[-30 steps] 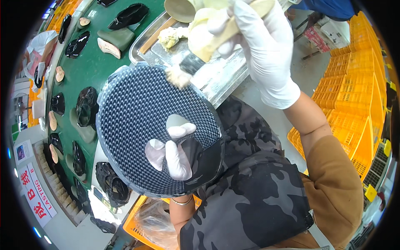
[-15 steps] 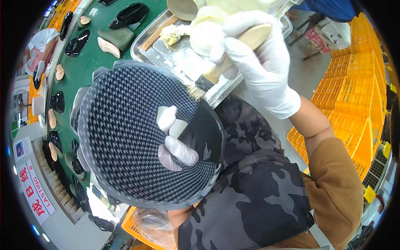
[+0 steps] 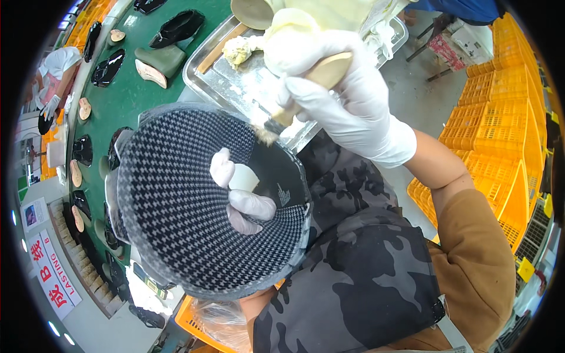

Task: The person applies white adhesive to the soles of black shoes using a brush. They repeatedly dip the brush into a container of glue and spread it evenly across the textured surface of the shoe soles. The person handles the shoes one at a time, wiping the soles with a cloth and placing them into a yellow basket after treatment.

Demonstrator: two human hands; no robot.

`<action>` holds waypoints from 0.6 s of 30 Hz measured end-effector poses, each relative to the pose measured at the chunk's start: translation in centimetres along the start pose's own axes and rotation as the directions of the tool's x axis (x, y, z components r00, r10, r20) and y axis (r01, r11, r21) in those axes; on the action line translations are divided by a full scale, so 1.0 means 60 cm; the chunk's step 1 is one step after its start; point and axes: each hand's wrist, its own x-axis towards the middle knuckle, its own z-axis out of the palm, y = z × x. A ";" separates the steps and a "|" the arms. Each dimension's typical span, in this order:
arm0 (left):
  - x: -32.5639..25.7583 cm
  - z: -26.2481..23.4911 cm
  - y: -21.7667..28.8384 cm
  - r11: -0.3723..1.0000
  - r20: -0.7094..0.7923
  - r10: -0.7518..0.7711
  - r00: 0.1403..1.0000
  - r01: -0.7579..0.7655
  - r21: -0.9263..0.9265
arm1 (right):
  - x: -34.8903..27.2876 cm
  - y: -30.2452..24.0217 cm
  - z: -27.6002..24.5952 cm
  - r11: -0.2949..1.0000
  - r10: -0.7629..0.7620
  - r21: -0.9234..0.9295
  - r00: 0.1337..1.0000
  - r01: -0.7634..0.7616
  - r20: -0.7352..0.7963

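My right hand, in a white glove, is closed round the wooden handle of a brush. The pale bristles hang at the upper right edge of a bowl-shaped, fanned piece, which looks like layered shoe uppers with black-and-white houndstooth lining. A plain black patch shows on its right side. My left hand, also gloved, grips the piece from within its middle, and only some fingers show. Between those fingers lies a smooth white patch that I cannot identify. Touch between bristles and fabric cannot be made out.
Beyond my hands lies a metal tray with a white tub, a wooden stick and a pale crumbly lump. A green table carries black shoes and shoe lasts. Yellow crates stand stacked at right. Another person's gloved hand shows far left.
My right hand and the brush have moved left and slightly down, over the houndstooth piece's edge. That piece has tipped and its upper rim sits lower. My left hand keeps its grip.
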 end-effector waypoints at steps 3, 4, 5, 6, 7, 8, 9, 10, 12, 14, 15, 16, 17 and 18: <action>-0.003 0.004 -0.001 1.000 -0.006 0.005 1.000 -0.005 0.002 | -0.006 -0.013 -0.004 0.981 0.191 0.026 0.981 -0.192 0.041; -0.002 0.002 -0.001 1.000 -0.008 0.005 1.000 -0.005 0.007 | -0.005 -0.022 -0.009 0.956 0.289 0.025 0.953 -0.292 0.089; -0.001 0.000 -0.002 1.000 -0.010 0.011 1.000 -0.011 0.016 | -0.003 -0.028 -0.012 0.964 0.265 0.014 0.961 -0.267 0.083; 0.001 -0.003 -0.003 1.000 -0.013 0.015 1.000 -0.014 0.021 | 0.000 -0.034 -0.015 0.970 0.241 0.002 0.968 -0.241 0.077; 0.001 -0.003 -0.005 0.999 -0.017 0.020 1.000 -0.019 0.030 | 0.001 -0.034 -0.014 0.981 0.193 0.004 0.979 -0.194 0.067; 0.002 -0.009 -0.006 0.999 -0.025 0.023 0.999 -0.022 0.042 | 0.002 -0.038 -0.008 0.990 0.142 0.004 0.988 -0.142 0.066; 0.000 -0.020 -0.009 0.998 -0.035 0.025 0.999 -0.023 0.067 | 0.006 -0.035 0.004 0.998 0.066 0.020 0.996 -0.067 0.062; -0.004 -0.015 -0.011 0.998 -0.043 0.033 0.999 -0.030 0.063 | 0.004 -0.028 0.005 0.998 0.044 0.033 0.998 -0.046 0.044; -0.019 -0.014 -0.018 0.995 -0.068 0.055 0.996 -0.050 0.082 | -0.003 -0.017 0.010 0.997 0.045 0.066 0.999 -0.047 0.023; -0.058 -0.020 -0.032 0.984 -0.113 0.124 0.986 -0.108 0.139 | -0.007 -0.016 0.008 0.980 0.158 0.114 0.986 -0.163 0.049; -0.079 -0.025 -0.040 0.975 -0.182 0.158 0.971 -0.125 0.183 | -0.007 -0.026 0.007 0.959 0.240 0.134 0.967 -0.250 0.087; -0.039 -0.013 -0.028 0.983 -0.164 0.138 0.977 -0.115 0.145 | -0.009 -0.034 0.005 0.931 0.320 0.145 0.940 -0.335 0.118; 0.003 -0.004 -0.017 0.988 -0.146 0.122 0.982 -0.105 0.115 | -0.009 -0.051 -0.002 0.860 0.447 0.176 0.873 -0.479 0.195; 0.020 0.075 0.007 0.996 -0.197 0.052 0.979 -0.065 -0.062 | -0.028 -0.052 -0.035 0.780 0.593 0.159 0.796 -0.605 0.119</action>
